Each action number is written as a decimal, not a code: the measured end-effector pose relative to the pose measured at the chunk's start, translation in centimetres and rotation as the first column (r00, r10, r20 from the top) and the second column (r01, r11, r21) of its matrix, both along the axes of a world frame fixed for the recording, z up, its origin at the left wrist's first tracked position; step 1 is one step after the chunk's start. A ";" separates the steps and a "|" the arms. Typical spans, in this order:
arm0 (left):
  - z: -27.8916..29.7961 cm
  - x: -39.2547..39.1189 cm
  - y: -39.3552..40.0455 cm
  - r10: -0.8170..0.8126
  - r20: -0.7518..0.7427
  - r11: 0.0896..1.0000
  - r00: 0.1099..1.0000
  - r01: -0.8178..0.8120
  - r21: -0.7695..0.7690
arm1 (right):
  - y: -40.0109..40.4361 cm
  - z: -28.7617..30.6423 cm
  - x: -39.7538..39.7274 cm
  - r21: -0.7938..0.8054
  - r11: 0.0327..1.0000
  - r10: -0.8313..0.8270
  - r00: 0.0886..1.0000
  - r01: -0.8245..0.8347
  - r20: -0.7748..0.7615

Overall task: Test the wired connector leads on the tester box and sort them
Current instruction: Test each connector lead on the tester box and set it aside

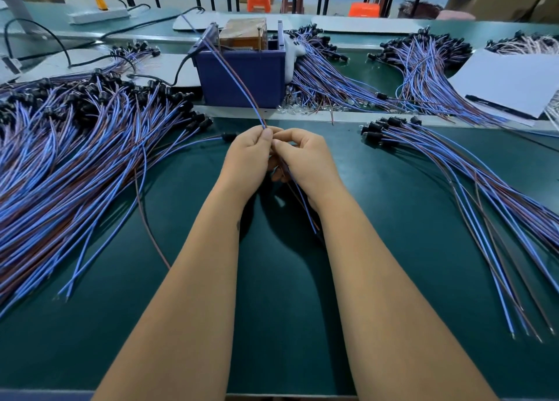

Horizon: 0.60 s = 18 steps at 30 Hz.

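Both hands [276, 155] around lead [233, 73] (pinching)

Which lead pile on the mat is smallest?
The fan of leads on the right of the green mat, by the right hand. It holds far fewer leads than the big heap on the left.

Bare forearms and hands [281, 155], no sleeves visible.

No text, label or number is legible anywhere in view.
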State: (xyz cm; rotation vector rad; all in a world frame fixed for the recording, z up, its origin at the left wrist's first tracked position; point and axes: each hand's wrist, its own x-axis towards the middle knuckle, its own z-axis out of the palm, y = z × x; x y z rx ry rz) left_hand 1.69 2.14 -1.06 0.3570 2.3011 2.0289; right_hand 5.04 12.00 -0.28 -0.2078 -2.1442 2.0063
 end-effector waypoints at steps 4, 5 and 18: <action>0.3 0.2 -0.1 0.005 0.005 1.000 1.000 -0.005 0.010 | 0.0 -0.1 -0.1 0.038 0.999 -0.009 1.000 0.010 -0.021; 0.3 0.1 -0.1 0.022 -0.010 0.999 1.000 -0.022 -0.027 | 0.1 -0.2 -0.1 0.056 0.998 -0.026 0.999 0.028 -0.031; -0.2 -0.1 -0.6 0.345 -0.082 0.921 0.935 -0.354 -0.161 | 1.4 0.0 -0.1 -0.053 0.945 -0.325 0.945 0.323 -0.046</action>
